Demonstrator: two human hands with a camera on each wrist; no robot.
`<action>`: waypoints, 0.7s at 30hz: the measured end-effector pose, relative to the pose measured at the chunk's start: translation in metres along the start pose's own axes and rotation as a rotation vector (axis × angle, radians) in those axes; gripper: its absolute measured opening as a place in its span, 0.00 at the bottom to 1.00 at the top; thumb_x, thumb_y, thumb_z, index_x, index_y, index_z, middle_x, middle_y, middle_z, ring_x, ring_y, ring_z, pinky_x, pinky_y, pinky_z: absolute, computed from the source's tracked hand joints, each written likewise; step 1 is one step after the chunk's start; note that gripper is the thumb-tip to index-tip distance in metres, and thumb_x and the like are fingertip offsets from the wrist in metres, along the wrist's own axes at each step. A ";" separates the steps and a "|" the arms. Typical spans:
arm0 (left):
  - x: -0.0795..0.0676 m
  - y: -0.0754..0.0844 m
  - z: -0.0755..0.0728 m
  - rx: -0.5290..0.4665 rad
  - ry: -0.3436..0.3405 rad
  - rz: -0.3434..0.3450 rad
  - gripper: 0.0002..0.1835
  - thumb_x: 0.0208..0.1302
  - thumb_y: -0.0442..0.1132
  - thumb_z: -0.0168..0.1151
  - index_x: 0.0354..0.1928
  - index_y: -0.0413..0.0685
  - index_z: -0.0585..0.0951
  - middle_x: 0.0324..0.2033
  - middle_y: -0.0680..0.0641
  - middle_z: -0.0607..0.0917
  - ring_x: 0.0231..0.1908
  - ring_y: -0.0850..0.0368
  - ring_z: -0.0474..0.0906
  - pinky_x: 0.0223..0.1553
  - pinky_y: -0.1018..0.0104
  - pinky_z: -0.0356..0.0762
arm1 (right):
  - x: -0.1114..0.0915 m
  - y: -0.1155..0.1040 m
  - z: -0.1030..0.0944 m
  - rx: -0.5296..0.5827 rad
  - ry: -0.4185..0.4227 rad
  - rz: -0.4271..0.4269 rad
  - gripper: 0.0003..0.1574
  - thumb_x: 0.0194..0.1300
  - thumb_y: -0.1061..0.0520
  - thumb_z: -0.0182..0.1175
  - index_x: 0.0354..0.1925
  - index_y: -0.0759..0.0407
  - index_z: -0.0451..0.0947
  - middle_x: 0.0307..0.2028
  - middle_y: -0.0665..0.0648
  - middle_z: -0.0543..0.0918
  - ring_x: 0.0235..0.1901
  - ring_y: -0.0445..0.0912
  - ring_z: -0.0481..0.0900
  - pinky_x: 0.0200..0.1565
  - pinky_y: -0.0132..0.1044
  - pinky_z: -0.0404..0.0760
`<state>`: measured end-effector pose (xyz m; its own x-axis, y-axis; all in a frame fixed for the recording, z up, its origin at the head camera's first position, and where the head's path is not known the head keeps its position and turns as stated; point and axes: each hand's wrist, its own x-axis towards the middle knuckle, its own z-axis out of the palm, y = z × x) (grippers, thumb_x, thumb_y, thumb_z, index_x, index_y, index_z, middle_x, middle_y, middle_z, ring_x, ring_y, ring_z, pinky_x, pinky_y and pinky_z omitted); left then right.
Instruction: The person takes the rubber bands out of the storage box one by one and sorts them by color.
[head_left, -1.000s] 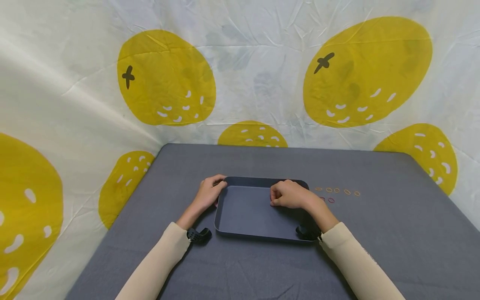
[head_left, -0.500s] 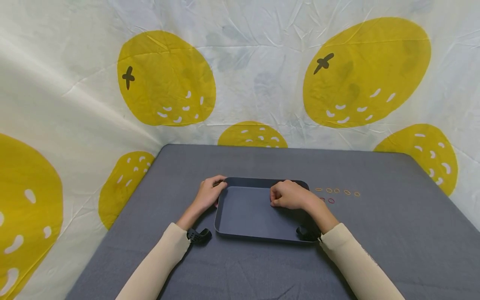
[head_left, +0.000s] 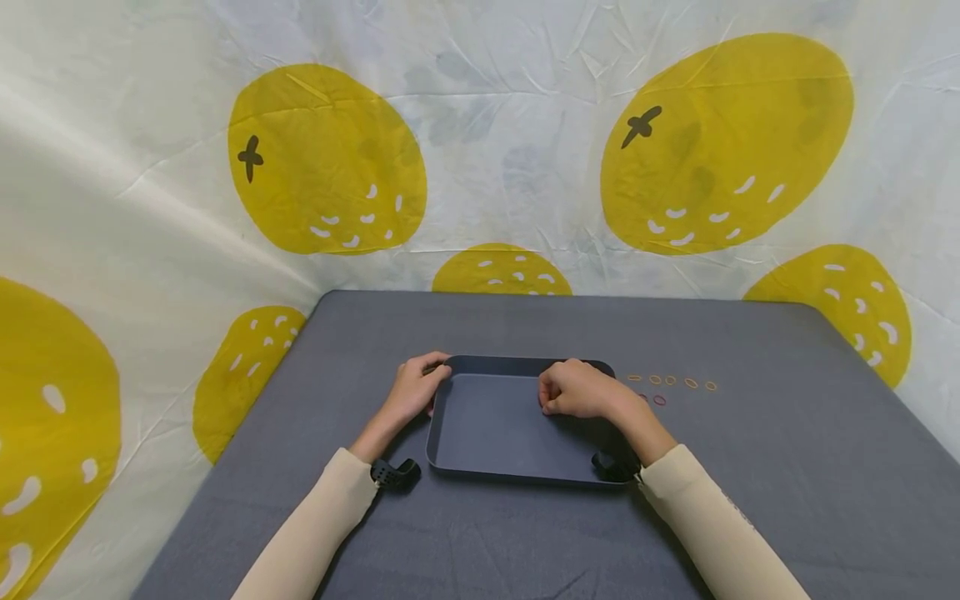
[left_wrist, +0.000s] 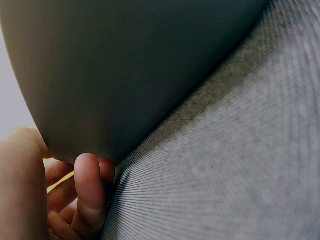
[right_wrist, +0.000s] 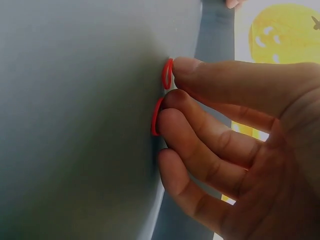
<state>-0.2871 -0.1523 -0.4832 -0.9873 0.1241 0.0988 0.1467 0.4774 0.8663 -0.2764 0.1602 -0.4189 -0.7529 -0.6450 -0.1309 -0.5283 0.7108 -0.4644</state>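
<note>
A dark grey baking tray [head_left: 495, 433] lies on the table. My left hand [head_left: 412, 390] grips its far left corner, thumb by the rim, other fingers outside the wall; the left wrist view shows curled fingers [left_wrist: 90, 182] against that wall. Over the right half of the tray is my right hand [head_left: 581, 390], fingers curled down close to the floor. In the right wrist view its thumb touches one red rubber band [right_wrist: 164, 75] and its fingertips another red rubber band [right_wrist: 154, 120], low at the tray floor. The head view hides both bands behind the hand.
Several orange rubber bands [head_left: 671, 380] lie in a row right of the tray. Below them are red rubber bands [head_left: 659, 400], one partly hidden by the right forearm. A grey cloth covers the table [head_left: 787, 433]; a fruit-print curtain [head_left: 510, 167] hangs behind.
The head view has shifted very slightly. Both hands, the tray and the bands on the table keep their places.
</note>
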 end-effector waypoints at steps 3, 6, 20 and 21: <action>0.000 0.000 0.000 0.006 0.004 0.000 0.13 0.74 0.44 0.58 0.53 0.58 0.87 0.46 0.44 0.91 0.06 0.57 0.72 0.12 0.56 0.78 | 0.000 0.001 0.000 -0.006 0.001 0.002 0.08 0.63 0.60 0.71 0.29 0.51 0.83 0.23 0.44 0.83 0.23 0.39 0.74 0.28 0.32 0.73; 0.000 0.000 0.000 0.010 0.012 0.000 0.13 0.73 0.44 0.58 0.53 0.57 0.88 0.46 0.44 0.90 0.06 0.58 0.71 0.12 0.56 0.78 | 0.000 0.002 -0.001 -0.002 0.001 0.006 0.08 0.63 0.61 0.71 0.28 0.51 0.83 0.24 0.45 0.84 0.24 0.38 0.75 0.28 0.32 0.73; 0.000 0.001 0.000 0.009 0.006 0.001 0.14 0.73 0.44 0.58 0.54 0.57 0.87 0.47 0.43 0.90 0.06 0.57 0.72 0.12 0.57 0.78 | -0.001 0.002 -0.003 0.009 -0.016 0.032 0.09 0.61 0.63 0.71 0.28 0.51 0.85 0.26 0.44 0.86 0.26 0.39 0.77 0.30 0.32 0.76; 0.000 0.001 0.000 0.011 0.005 0.002 0.14 0.73 0.44 0.58 0.54 0.57 0.87 0.47 0.43 0.90 0.06 0.57 0.72 0.11 0.57 0.78 | -0.002 0.002 -0.004 0.006 -0.016 0.030 0.09 0.61 0.63 0.71 0.28 0.51 0.86 0.25 0.44 0.86 0.25 0.39 0.77 0.29 0.32 0.76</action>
<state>-0.2868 -0.1520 -0.4827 -0.9874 0.1207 0.1028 0.1491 0.4866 0.8608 -0.2776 0.1636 -0.4158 -0.7618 -0.6280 -0.1590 -0.5032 0.7283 -0.4651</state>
